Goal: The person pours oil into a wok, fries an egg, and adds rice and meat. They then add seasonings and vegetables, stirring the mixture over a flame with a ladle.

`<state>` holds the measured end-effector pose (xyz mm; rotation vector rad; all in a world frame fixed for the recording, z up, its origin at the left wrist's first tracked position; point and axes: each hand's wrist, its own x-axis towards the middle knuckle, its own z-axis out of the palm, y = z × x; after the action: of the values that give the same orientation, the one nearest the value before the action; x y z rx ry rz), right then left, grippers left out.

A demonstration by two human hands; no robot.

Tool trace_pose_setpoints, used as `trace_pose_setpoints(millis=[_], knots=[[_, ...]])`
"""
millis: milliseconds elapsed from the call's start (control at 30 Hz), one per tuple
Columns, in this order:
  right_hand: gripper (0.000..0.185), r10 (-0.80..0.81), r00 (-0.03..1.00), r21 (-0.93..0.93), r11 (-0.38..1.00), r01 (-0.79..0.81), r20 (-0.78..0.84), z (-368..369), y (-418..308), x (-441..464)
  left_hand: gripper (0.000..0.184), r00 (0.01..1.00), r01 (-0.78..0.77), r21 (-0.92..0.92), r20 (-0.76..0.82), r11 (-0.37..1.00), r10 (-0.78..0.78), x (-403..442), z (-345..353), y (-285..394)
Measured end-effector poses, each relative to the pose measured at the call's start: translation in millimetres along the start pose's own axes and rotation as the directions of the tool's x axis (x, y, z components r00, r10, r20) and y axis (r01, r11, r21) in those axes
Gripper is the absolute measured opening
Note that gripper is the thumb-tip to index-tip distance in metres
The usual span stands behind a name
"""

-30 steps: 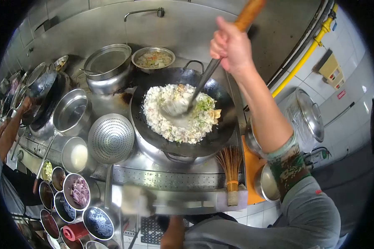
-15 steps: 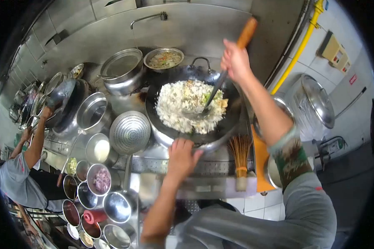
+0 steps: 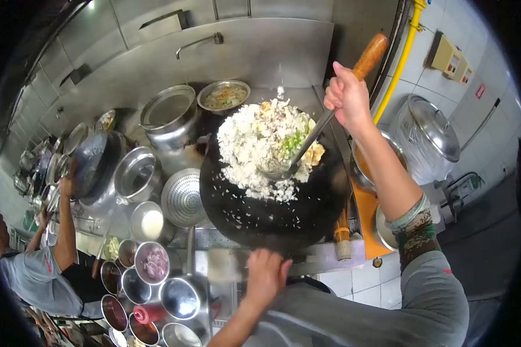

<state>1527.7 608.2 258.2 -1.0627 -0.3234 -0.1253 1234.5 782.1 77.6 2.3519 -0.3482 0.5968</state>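
In the head view my right hand (image 3: 348,99) is wrapped round the shaft of a ladle (image 3: 316,132), just below its wooden end. The ladle's bowl is sunk in fried rice (image 3: 252,136) with chopped green onion (image 3: 294,142) and browned egg-like bits. My left hand (image 3: 267,276) is closed at the near rim of a black wok (image 3: 243,222); what its fingers wrap round there is hidden. The wok is tipped, its near side bare but for scattered grains. The rice is heaped at the far side, with some grains in the air.
A perforated strainer (image 3: 184,196) and a lidded pot (image 3: 171,113) stand left of the wok. Several ingredient bowls, one with chopped onion (image 3: 154,263), line the lower left. A bamboo brush (image 3: 342,234) lies at right. A co-worker (image 3: 46,272) handles another wok (image 3: 98,165).
My left hand has drawn the wok toward me and down, and the rice has gathered at its far side. The right hand has moved slightly right and down with the ladle.
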Motion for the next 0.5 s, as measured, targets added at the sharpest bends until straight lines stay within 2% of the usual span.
trace_pose_setpoints(millis=[33, 100, 133, 167, 233, 300, 367, 400, 433, 500], knots=[[0.038, 0.025, 1.0, -0.011, 1.0, -0.025, -0.006, 6, 4, -6, 0.017, 1.0, 0.022, -0.013, 0.011, 1.0, -0.022, 18, -7, 8], [0.038, 0.053, 0.983, -0.141, 0.987, -0.079, -0.177, 37, 5, -6, 0.015, 0.994, 0.045, -0.041, -0.1, 0.998, -0.049, 72, -18, 6], [0.036, 0.031, 0.988, -0.184, 0.981, -0.059, -0.149, 45, 15, -5, 0.015, 0.994, 0.04, -0.044, -0.104, 0.998, -0.045, 73, -7, -3], [0.035, 0.025, 0.981, -0.234, 0.97, -0.071, -0.191, 53, 28, -4, 0.015, 0.993, 0.074, -0.021, -0.096, 0.997, -0.075, 69, 18, -18], [0.034, -0.039, 0.992, -0.312, 0.95, 0.0, -0.122, 57, 47, -7, 0.014, 0.991, 0.102, 0.0, -0.089, 0.995, -0.101, 49, 44, -41], [0.034, -0.107, 0.993, -0.264, 0.96, 0.091, -0.048, 57, 31, -14, 0.017, 0.991, 0.119, 0.118, 0.054, 0.986, -0.126, 7, 54, -56], [0.037, 0.029, 0.997, -0.147, 0.989, -0.018, 0.073, 35, 14, -19, 0.018, 0.997, 0.074, 0.004, 0.022, 0.997, -0.074, -3, 15, -22], [0.042, 0.049, 0.999, -0.085, 0.995, -0.047, 0.022, 31, 11, -16, 0.017, 0.996, 0.071, 0.03, 0.054, 0.997, -0.072, 3, 10, -21], [0.042, 0.054, 0.998, -0.099, 0.994, -0.05, 0.041, 26, 10, -11, 0.017, 0.994, 0.104, 0.068, 0.02, 0.992, -0.105, 23, 2, -20], [0.044, 0.043, 0.997, -0.147, 0.988, -0.034, 0.057, 32, -9, -8, 0.019, 0.992, 0.123, -0.006, -0.002, 0.992, -0.123, 57, 7, -42]])
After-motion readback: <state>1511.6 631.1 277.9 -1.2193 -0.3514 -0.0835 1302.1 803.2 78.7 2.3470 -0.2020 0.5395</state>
